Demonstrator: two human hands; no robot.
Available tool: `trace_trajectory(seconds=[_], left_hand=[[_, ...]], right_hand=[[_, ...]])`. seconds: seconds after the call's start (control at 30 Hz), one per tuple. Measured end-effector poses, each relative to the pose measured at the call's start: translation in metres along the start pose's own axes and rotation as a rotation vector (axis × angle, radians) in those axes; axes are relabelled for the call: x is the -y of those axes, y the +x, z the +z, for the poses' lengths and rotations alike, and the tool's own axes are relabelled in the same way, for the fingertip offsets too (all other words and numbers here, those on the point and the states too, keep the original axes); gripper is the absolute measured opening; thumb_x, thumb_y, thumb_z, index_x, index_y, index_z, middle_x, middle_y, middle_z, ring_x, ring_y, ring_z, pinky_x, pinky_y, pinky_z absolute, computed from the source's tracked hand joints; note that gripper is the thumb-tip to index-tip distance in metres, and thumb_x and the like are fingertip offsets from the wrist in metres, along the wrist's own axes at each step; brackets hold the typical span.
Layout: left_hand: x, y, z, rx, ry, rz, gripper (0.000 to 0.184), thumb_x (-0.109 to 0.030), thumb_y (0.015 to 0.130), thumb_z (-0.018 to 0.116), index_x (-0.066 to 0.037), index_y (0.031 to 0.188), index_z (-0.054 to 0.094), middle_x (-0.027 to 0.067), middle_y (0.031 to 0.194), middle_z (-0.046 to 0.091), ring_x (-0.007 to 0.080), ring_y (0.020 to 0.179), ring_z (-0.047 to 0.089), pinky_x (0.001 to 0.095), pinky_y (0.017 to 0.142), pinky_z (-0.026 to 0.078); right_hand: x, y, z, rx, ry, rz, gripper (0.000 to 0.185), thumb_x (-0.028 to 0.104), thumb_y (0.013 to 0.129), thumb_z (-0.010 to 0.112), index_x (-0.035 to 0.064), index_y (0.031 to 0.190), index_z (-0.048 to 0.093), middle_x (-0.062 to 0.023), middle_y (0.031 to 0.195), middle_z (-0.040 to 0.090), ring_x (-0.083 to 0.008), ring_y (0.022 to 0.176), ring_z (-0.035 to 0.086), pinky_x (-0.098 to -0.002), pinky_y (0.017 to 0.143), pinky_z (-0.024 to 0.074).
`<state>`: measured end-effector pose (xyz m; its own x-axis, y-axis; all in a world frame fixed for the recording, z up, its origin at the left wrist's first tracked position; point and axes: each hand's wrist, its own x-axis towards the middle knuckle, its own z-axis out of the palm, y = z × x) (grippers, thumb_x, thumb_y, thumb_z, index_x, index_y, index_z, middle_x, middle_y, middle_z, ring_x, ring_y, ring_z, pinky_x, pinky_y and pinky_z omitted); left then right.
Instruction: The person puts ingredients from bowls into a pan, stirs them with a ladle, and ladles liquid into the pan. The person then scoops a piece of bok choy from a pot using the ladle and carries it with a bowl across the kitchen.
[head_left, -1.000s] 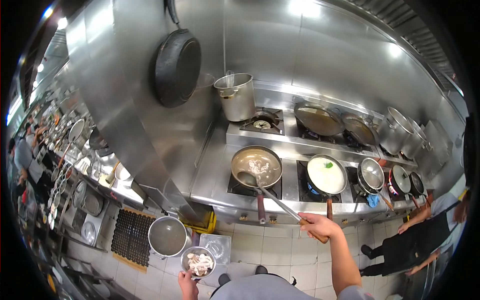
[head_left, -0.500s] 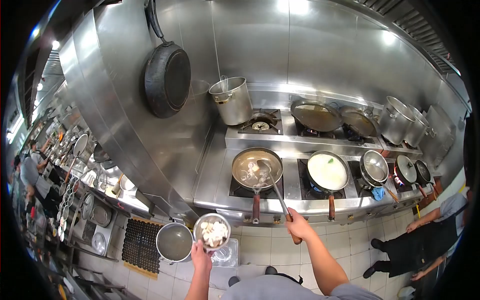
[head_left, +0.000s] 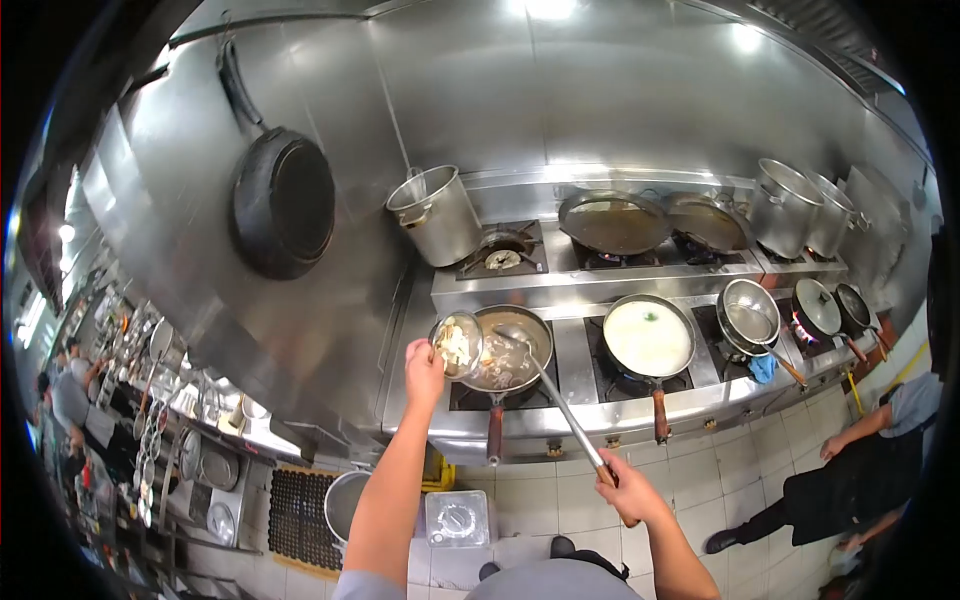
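Bowl (head_left: 474, 356) of pale cut pieces (head_left: 454, 345) is positioned above the left side of the front-left pan (head_left: 540, 322), tilted toward it. Whether bowl and pan rim touch cannot be determined from this angle. The left hand (head_left: 424, 372) grips the bowl at its left edge, fingers closed on the rim. The right hand (head_left: 630, 490) is wrapped fully around the grip end of the ladle (head_left: 566, 407). The ladle runs diagonally up and to the left; its head rests in the pan, among brown liquid and small pieces. The pan sits on a burner, with its handle (head_left: 495, 434) pointing toward the person.

To the right on the front row, a second pan (head_left: 648, 377) contains white liquid (head_left: 640, 345) with a green piece (head_left: 651, 316) near the far side. Next in line are a metal strainer (head_left: 750, 311), with a blue cloth (head_left: 762, 369) just beside it, and a lidded pan (head_left: 818, 308) over a visible flame (head_left: 799, 328).

On the rear row, a tall pot (head_left: 440, 222) holding a whisk (head_left: 415, 185) stands at the left, beside a burner (head_left: 503, 259). A black skillet (head_left: 285, 205) hangs on the left wall. A co-worker (head_left: 850, 495) stands at far right.
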<state>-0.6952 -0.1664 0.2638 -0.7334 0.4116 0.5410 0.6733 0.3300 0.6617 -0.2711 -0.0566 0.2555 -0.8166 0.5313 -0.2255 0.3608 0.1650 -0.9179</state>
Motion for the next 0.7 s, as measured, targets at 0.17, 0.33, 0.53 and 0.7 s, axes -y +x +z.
trace_trajectory(seconds=[0.17,0.33,0.53,0.7], left_hand=[[-0.018,0.036,0.042,0.19,0.296,0.195,0.012,-0.013,0.085,0.053,-0.004,0.091,0.058,0.0124,0.119,0.054,0.0351,0.104,0.054,0.0425,0.085,0.047],[-0.03,0.054,0.059,0.212,0.422,0.323,0.011,-0.008,0.082,0.053,-0.005,0.09,0.058,0.0102,0.124,0.052,0.0321,0.112,0.051,0.0424,0.085,0.049],[-0.026,0.049,0.063,0.447,0.435,0.42,0.012,-0.006,0.083,0.049,-0.005,0.092,0.057,0.0091,0.132,0.047,0.0308,0.118,0.047,0.0429,0.088,0.048],[-0.027,0.029,0.048,0.149,0.28,0.247,0.011,-0.008,0.084,0.053,-0.002,0.092,0.058,0.0157,0.122,0.054,0.0365,0.105,0.054,0.0418,0.087,0.047]], right_hand=[[0.004,-0.028,-0.01,-0.005,-0.024,0.077,0.064,0.014,0.081,0.063,0.0071,0.139,0.037,-0.0113,0.093,0.062,-0.0219,0.083,0.06,-0.0315,0.078,0.0479],[0.007,-0.033,-0.019,-0.02,-0.157,0.003,0.063,0.015,0.081,0.062,0.009,0.139,0.037,-0.0205,0.109,0.059,-0.037,0.097,0.058,-0.0371,0.086,0.0458],[0.018,-0.022,-0.029,-0.044,-0.24,-0.046,0.062,0.017,0.082,0.061,0.0064,0.139,0.036,-0.0208,0.111,0.058,-0.0373,0.099,0.057,-0.0378,0.087,0.0452],[0.013,-0.012,-0.032,-0.015,-0.293,-0.094,0.061,0.016,0.082,0.061,0.0055,0.138,0.038,-0.0191,0.106,0.06,-0.0341,0.093,0.058,-0.0364,0.083,0.0468]])
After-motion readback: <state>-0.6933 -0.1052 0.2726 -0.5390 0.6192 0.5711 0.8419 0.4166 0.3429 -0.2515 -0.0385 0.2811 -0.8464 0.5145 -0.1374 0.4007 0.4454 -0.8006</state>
